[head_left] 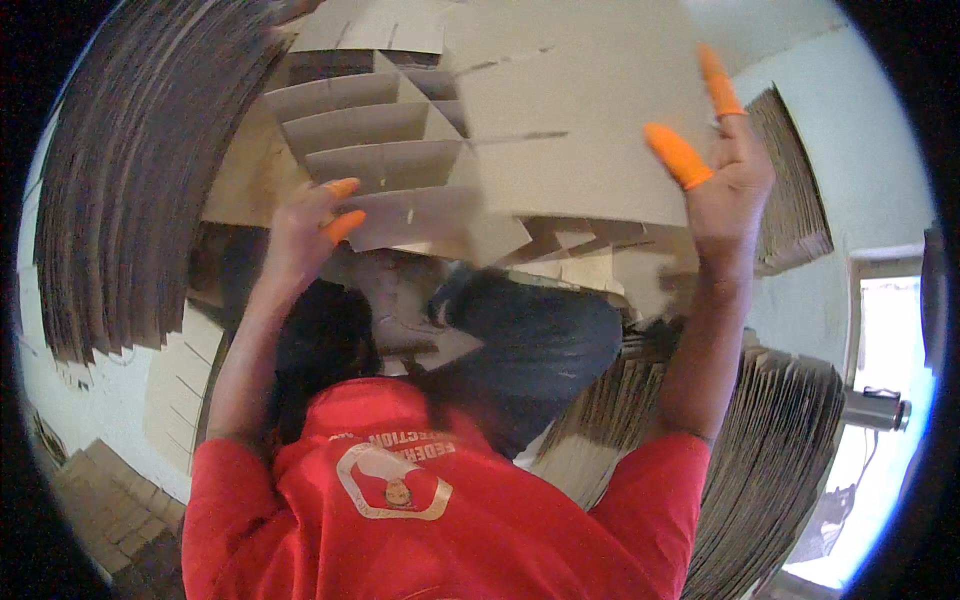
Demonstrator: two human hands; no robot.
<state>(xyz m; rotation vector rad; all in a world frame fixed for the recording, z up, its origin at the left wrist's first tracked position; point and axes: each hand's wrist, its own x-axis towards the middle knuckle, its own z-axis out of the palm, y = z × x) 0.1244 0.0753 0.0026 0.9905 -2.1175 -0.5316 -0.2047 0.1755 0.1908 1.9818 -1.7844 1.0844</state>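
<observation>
My left hand [302, 222] has orange finger covers on thumb and forefinger. These two digits are apart, beside the near end of a slotted cardboard divider grid [380, 160] with several upright strips. Whether they touch the strip, I cannot tell. At the far right, my right hand [730, 178] is open. Its thumb and forefinger, also in orange covers, are spread along the right edge of a large flat cardboard sheet [590, 110]. The sheet has slits in its left side and adjoins the grid. Beneath its near edge, notched cardboard pieces [585, 237] show.
Tall stacks of cardboard strips stand at the left [130, 190] and lower right [770, 440]. Another cardboard stack [790, 190] leans by the right wall. My bent leg [530, 330] lies below the work. A bright doorway [885, 350] is at the right.
</observation>
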